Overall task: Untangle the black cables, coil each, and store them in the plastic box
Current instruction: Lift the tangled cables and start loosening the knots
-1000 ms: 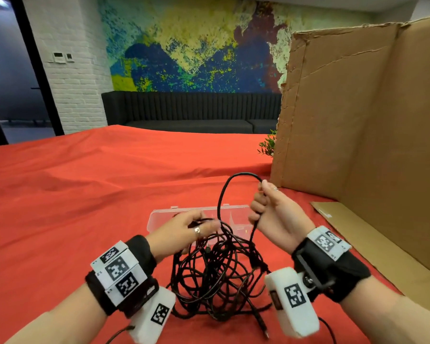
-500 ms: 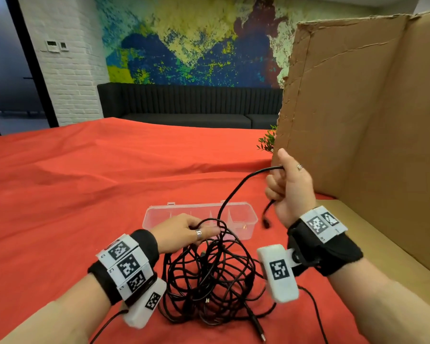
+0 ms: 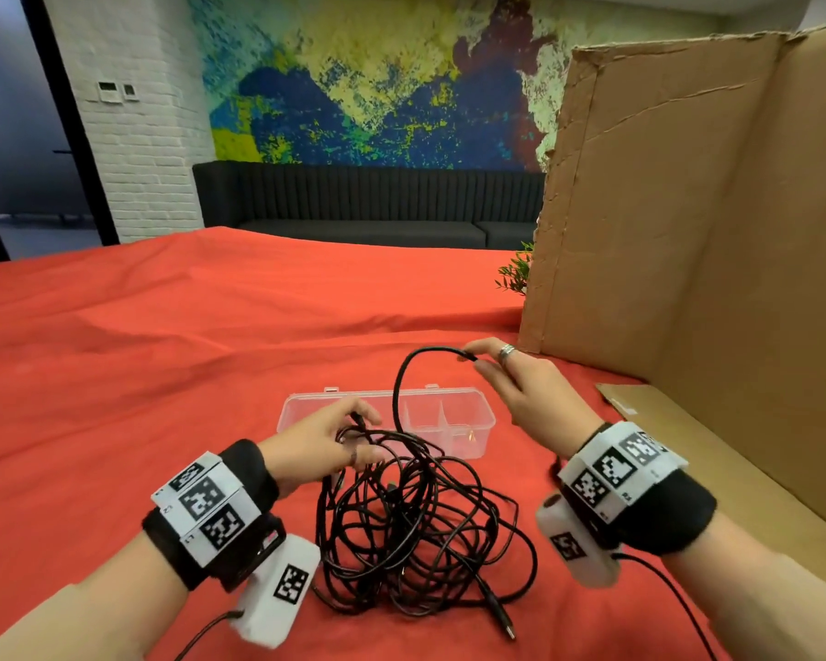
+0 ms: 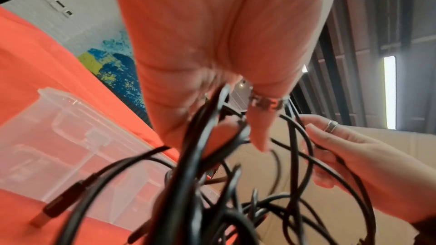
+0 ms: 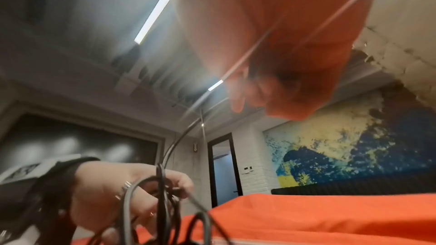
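On the red cloth (image 3: 163, 374) the black cables (image 3: 416, 531) lie knotted nearest, the left hand (image 3: 315, 436) pinching strands to anchor them, the right hand (image 3: 520, 388) pinching one cable end (image 3: 468, 356) raised, probably to free it, before the plastic box (image 3: 478, 417).

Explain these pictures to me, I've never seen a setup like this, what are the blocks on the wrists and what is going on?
No machine here: a person works with bare hands, wearing cameras. The large picture comes from a head camera; the two close-ups come from the white wrist cameras strapped beside the patterned tags. On the red tablecloth lies a tangle of black cables, and behind it an open clear plastic box. The left hand grips strands at the top of the tangle. The right hand pinches one cable's end, lifted in an arc. Cardboard stands on the right.
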Tool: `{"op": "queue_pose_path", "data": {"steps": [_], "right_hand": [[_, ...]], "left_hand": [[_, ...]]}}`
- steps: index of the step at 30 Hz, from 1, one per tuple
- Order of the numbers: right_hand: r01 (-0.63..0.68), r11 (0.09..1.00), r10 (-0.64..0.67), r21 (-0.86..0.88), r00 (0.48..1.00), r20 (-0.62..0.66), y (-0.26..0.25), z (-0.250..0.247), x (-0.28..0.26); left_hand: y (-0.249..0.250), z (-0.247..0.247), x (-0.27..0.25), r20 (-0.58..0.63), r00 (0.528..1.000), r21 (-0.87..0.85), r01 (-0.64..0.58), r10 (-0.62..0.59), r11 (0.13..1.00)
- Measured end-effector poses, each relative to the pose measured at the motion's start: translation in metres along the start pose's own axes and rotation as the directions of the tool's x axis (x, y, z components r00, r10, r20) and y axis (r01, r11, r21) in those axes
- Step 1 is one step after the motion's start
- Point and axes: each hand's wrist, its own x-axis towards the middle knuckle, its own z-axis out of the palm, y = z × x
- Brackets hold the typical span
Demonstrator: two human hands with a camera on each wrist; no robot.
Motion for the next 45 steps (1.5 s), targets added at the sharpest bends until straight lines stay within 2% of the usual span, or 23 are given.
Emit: {"op": "queue_pose_path", "data": {"steps": [2, 4, 5, 6, 9, 10, 12, 13, 14, 15, 17, 18, 19, 21, 22, 24, 26, 28, 32, 34, 37, 41, 45], "right_hand": [[-0.003, 0.994, 0.001, -0.111, 1.0, -0.017, 0.003, 0.005, 0.005], [-0.032, 0.936, 0.051, -0.351, 0.998, 0.044, 0.012, 0.009, 0.005], [-0.055, 0.911, 0.092, -0.41, 0.993, 0.071, 0.017, 0.009, 0.005], [-0.057, 0.923, 0.104, -0.38, 0.989, 0.102, 0.019, 0.008, 0.005], [0.035, 0.999, -0.036, 0.009, 0.975, 0.218, 0.006, 0.009, 0.005], [0.085, 0.996, -0.086, 0.014, 0.962, 0.257, -0.001, 0.011, 0.008], [0.212, 0.961, -0.143, -0.178, 0.931, 0.336, -0.013, 0.019, 0.014], [0.252, 0.919, -0.123, -0.304, 0.914, 0.386, -0.015, 0.025, 0.018], [0.27, 0.88, -0.084, -0.391, 0.898, 0.431, -0.016, 0.029, 0.02], [0.271, 0.865, -0.053, -0.422, 0.886, 0.46, -0.014, 0.034, 0.023], [0.251, 0.868, -0.011, -0.428, 0.872, 0.49, -0.01, 0.044, 0.023], [0.242, 0.869, 0.004, -0.432, 0.87, 0.494, -0.009, 0.048, 0.022], [0.226, 0.873, 0.016, -0.433, 0.873, 0.487, -0.008, 0.051, 0.023], [0.163, 0.92, 0.024, -0.357, 0.884, 0.467, -0.011, 0.057, 0.025], [0.117, 0.951, 0.032, -0.285, 0.883, 0.468, -0.015, 0.058, 0.026], [0.034, 0.987, 0.051, -0.156, 0.858, 0.511, -0.02, 0.061, 0.025], [0.011, 0.993, 0.059, -0.119, 0.82, 0.569, -0.018, 0.062, 0.02], [0.008, 0.992, 0.069, -0.128, 0.804, 0.59, -0.009, 0.061, 0.013], [-0.042, 0.997, 0.068, -0.062, 0.856, 0.512, 0.005, 0.05, 0.004], [0.012, 1.0, -0.012, 0.002, 0.877, 0.481, 0.005, 0.049, -0.002], [0.092, 0.993, -0.114, 0.073, 0.895, 0.43, -0.006, 0.053, -0.012], [0.139, 0.988, -0.151, 0.072, 0.963, 0.222, -0.011, 0.058, -0.011], [-0.019, 0.992, -0.011, 0.123, 0.973, 0.232, 0.006, 0.046, -0.001]], "left_hand": [[0.0, -0.001, -0.001, -0.048, 0.999, -0.106, 0.018, -0.023, 0.994], [-0.002, -0.004, -0.004, -0.08, 0.995, -0.197, 0.046, -0.063, 0.979], [-0.002, -0.005, -0.006, -0.083, 0.994, -0.227, 0.057, -0.077, 0.972], [-0.001, -0.005, -0.007, -0.076, 0.994, -0.243, 0.06, -0.081, 0.968], [0.001, -0.005, -0.005, -0.035, 0.999, -0.229, 0.026, -0.035, 0.973], [0.004, -0.005, -0.005, -0.025, 1.0, -0.234, 0.006, -0.012, 0.972], [0.007, -0.006, -0.002, -0.019, 1.0, -0.215, -0.028, 0.025, 0.976], [0.01, -0.005, -0.002, -0.027, 0.999, -0.136, -0.046, 0.043, 0.99], [0.011, -0.004, -0.003, -0.045, 0.997, 0.022, -0.056, 0.057, 0.998], [0.01, -0.003, -0.005, -0.084, 0.994, 0.255, -0.049, 0.073, 0.966], [0.008, 0.002, -0.012, -0.215, 0.958, 0.711, 0.022, 0.187, 0.703], [0.01, 0.006, -0.016, -0.24, 0.928, 0.793, 0.018, 0.284, 0.61], [0.011, 0.01, -0.02, -0.219, 0.911, 0.798, -0.038, 0.349, 0.601], [0.008, 0.019, -0.024, -0.074, 0.94, 0.684, -0.195, 0.332, 0.703], [0.004, 0.025, -0.024, 0.03, 0.966, 0.638, -0.216, 0.256, 0.739], [-0.009, 0.035, -0.021, 0.183, 0.978, 0.646, -0.195, 0.099, 0.738], [-0.021, 0.04, -0.019, 0.231, 0.972, 0.67, -0.183, 0.032, 0.72], [-0.023, 0.038, -0.016, 0.24, 0.97, 0.647, -0.184, 0.031, 0.74], [-0.014, 0.025, -0.016, 0.185, 0.981, 0.379, -0.127, 0.059, 0.917], [-0.006, 0.02, -0.018, 0.121, 0.985, 0.292, -0.154, 0.123, 0.944], [0.011, 0.015, -0.024, 0.011, 0.963, 0.163, -0.269, 0.271, 0.949], [0.033, 0.004, -0.029, -0.146, 0.909, 0.063, -0.384, 0.39, 0.921], [0.053, -0.018, -0.036, -0.273, 0.861, -0.148, -0.479, 0.429, 0.865]]}}
